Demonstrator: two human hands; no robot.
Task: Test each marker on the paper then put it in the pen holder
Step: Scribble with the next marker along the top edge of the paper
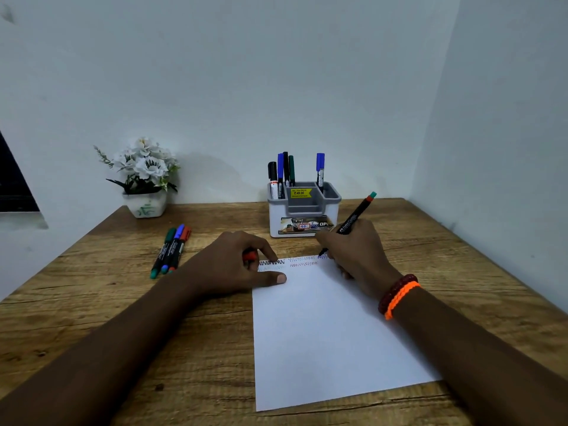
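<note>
Wooden table point(92, 318): three markers point(170, 249) lying, five in holder point(302, 210); hands pinch cap point(249, 256), marker point(353, 219).

marker point(353, 219) tip behind right hand point(353, 253), red cap point(249, 257) half under left hand point(242, 262)

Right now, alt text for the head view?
A right hand presses a black marker to the zigzag-marked top of a white paper sheet on a wooden desk; the left hand, holding a red cap, pins the sheet. Behind stands a grey-white pen holder.
</note>
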